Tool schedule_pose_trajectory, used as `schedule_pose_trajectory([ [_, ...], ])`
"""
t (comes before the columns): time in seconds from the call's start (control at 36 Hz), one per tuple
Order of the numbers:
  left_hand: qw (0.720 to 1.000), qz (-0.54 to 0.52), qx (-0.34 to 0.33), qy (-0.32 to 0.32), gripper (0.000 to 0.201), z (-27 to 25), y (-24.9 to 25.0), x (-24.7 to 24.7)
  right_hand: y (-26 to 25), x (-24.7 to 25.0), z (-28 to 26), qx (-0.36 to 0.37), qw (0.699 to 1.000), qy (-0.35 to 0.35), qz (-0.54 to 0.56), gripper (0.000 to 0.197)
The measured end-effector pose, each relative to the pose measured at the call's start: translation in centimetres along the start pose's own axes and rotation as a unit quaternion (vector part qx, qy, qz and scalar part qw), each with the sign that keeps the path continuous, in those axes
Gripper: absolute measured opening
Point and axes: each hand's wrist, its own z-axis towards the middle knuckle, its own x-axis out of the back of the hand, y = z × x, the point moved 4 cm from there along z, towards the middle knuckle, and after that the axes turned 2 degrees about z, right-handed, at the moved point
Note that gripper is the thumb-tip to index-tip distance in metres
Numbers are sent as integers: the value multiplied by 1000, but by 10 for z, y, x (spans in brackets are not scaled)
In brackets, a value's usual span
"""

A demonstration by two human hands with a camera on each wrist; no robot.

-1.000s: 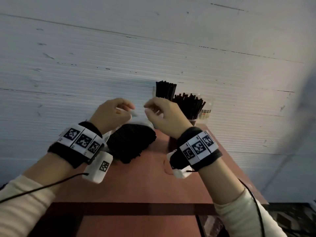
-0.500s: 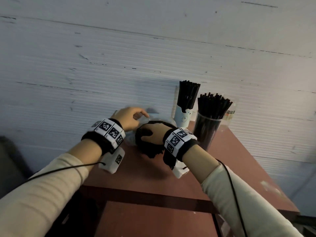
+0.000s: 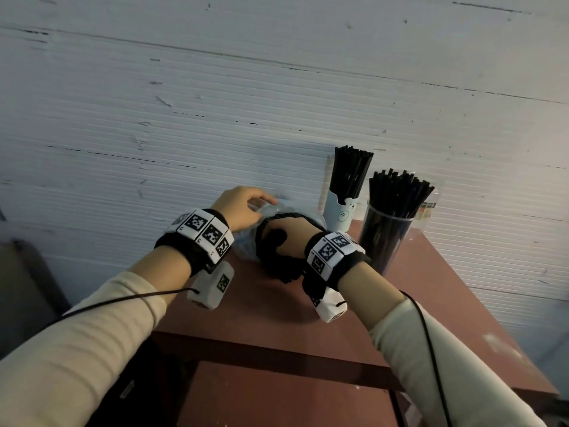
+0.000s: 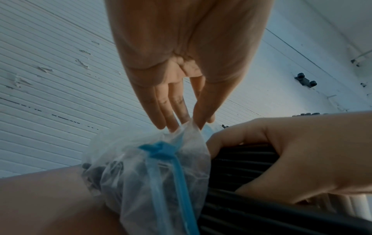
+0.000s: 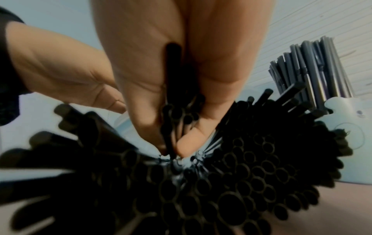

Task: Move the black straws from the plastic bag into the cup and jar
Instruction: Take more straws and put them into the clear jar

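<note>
- Reaching into the plastic bag [image 3: 246, 245] at 12 o'clock on the table [image 3: 431, 303], the right hand [image 3: 289, 238] has left the bag mouth; cup [image 3: 341, 214] and jar [image 3: 385, 238] at 2 o'clock already hold straws.
- Left wrist: left hand [image 4: 181, 71] pinches the bag's film.
- Right wrist: right fingers [image 5: 191, 143] clamp a few black straws [image 5: 231, 182], so extraction begins.

One cup [image 3: 341, 211], one jar [image 3: 385, 238], one bag [image 4: 145, 171]

A plain workroom, kind unclear. A reddish-brown table [image 3: 446, 303] stands against a scuffed white ribbed wall [image 3: 277, 87].
</note>
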Motion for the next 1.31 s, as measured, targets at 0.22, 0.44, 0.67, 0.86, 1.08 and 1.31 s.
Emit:
schedule_pose_trajectory([
  [0.22, 1000, -3, 10, 10, 48, 0, -1, -1, 3, 13, -9, 46, 999, 27, 0, 49],
  [0.44, 999, -20, -1, -33, 40, -10, -4, -5, 12, 21, -22, 42, 998, 28, 25, 45],
  [0.67, 991, 29, -130, -31, 68, -24, 33, -7, 31, 36, -50, 50, 997, -1, 57, 43],
  [0.86, 967, 142, -183, -111, 69, -33, 81, -34, 36, 50, -80, 73, 997, -4, 40, 43],
  [1.08, 955, 202, -202, -78, 37, -33, 115, -56, 49, 67, -116, 90, 995, 6, 42, 44],
  [1.31, 975, 82, -191, -81, 25, -27, 136, -57, 67, 99, -145, 107, 983, 105, 109, 43],
])
